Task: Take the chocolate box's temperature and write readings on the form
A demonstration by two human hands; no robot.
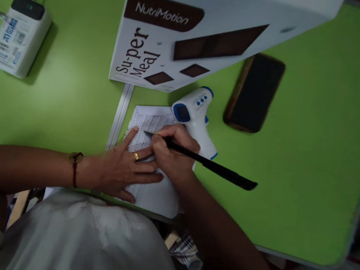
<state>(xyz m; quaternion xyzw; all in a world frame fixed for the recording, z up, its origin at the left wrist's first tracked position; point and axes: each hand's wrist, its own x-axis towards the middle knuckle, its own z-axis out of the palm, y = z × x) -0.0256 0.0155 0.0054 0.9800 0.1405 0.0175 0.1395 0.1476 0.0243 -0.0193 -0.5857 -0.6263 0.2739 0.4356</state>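
Observation:
My right hand (176, 152) is closed around a black pen (218, 169), its tip touching a sheet of paper (155, 198) near the upper middle. Rows of small handwritten or printed marks cover much of the sheet. Spread flat across the paper's left part lies my left hand (133, 164), fingers apart, with a gold ring on one finger and a dark red string at the wrist. A white and blue infrared thermometer (199, 115) rests just beyond my right hand, over the paper's upper right corner.
A large white box (162, 70) marked NutriMotion stands beyond the paper. Right of it lies a dark phone (255, 92) in a brown case. At the far left is a white power bank (20, 38) with cables plugged in. The green table (321, 171) ends close to my body.

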